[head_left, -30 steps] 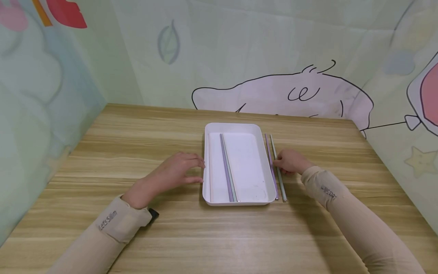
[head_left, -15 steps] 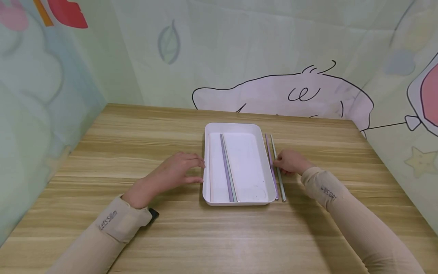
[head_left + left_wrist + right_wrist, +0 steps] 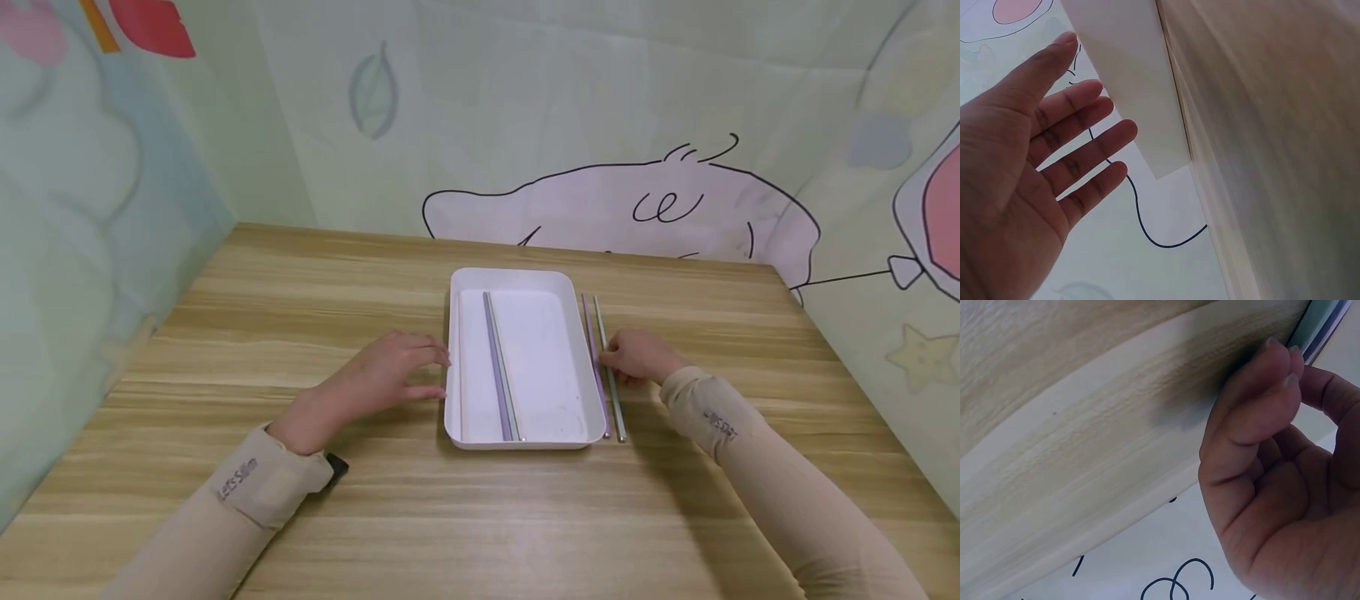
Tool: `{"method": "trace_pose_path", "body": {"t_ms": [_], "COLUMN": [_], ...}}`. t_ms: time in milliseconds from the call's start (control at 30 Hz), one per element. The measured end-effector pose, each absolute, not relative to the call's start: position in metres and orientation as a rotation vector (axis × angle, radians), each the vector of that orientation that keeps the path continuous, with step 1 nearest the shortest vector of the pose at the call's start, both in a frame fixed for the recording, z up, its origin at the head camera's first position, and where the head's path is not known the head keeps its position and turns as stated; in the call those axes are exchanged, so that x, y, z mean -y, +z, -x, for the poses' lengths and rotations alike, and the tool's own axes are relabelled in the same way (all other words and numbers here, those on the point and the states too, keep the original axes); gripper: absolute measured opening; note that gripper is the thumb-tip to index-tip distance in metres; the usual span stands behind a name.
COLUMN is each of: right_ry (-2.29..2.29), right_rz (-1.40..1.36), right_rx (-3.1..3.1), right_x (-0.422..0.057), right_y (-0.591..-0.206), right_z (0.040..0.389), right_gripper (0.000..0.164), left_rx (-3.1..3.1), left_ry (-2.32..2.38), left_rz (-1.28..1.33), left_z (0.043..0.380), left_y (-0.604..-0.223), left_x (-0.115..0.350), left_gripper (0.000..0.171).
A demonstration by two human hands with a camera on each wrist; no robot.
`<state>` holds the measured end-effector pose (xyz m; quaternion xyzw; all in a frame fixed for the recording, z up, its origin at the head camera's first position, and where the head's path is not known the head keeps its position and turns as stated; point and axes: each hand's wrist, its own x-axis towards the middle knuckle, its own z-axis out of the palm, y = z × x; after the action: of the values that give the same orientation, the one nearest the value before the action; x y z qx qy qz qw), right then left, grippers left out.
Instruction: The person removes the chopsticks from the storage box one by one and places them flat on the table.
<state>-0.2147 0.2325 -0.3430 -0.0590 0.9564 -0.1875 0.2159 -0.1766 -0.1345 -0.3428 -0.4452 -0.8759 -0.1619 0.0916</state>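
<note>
In the head view a white tray [image 3: 547, 358] holds a pale pink chopstick [image 3: 461, 367] along its left wall and a slanted purple chopstick [image 3: 499, 392] beside a green one. My left hand [image 3: 375, 375] is at the tray's left side, fingertips right at the wall; the left wrist view shows its fingers [image 3: 1104, 144] loosely extended, palm bare. Outside the tray's right wall lie another purple chopstick [image 3: 587, 321] and a green chopstick [image 3: 617, 408]. My right hand [image 3: 637, 354] pinches this green chopstick near its middle, fingers curled in the right wrist view, partly hiding it.
The tray stands on a wood-grain table [image 3: 480, 525] near its back half. Printed fabric walls [image 3: 322, 150] with cartoon drawings close in the back and both sides. A dark band [image 3: 337, 473] shows at my left cuff.
The green chopstick under my right hand has turned very slightly, its near end shifting a little left. Both hands and the tray otherwise stay in place.
</note>
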Motion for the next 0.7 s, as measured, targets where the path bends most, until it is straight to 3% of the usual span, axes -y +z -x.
{"method": "trace_pose_path", "body": {"t_ms": [700], "right_ry": [-0.5], "right_rz": [0.169], "right_rx": [-2.622], "right_x": [-0.2333], "right_y": [-0.3345], "right_z": [0.216], "right_gripper": [0.028], "left_rx": [2.577], "left_ry": [-0.498], "left_rz": [1.337], "left_z": [0.1779], "left_y": [-0.3436], "left_x": [0.1355], "left_gripper": [0.033]}}
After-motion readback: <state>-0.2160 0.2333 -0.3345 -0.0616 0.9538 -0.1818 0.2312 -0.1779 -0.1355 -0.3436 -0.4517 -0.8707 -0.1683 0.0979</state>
